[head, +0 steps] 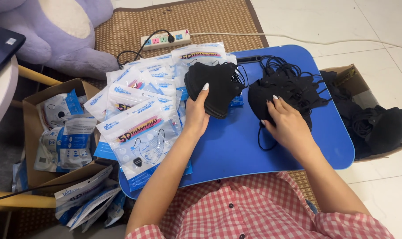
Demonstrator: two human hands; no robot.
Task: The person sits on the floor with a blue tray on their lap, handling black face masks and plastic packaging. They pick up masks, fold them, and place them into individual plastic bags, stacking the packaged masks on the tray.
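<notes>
Left hand (196,113): clasps a neat stack of black fabric face masks (214,86), held upright above the blue plastic lap tray (236,146)
Right hand (287,121): fingers spread and pressing down on a loose heap of black masks with tangled ear loops (285,86), nothing pinched
Tray's left side: fanned pile of clear printed mask pouches (143,128)
Floor right: brown cardboard box of black masks (378,124)

A stack of black masks (214,88) is gripped by the left hand (196,113) above the blue counter (236,146). A loose mask pile (285,90) is touched by the right hand (287,124); clear packets (143,132) are spread alongside.
</notes>
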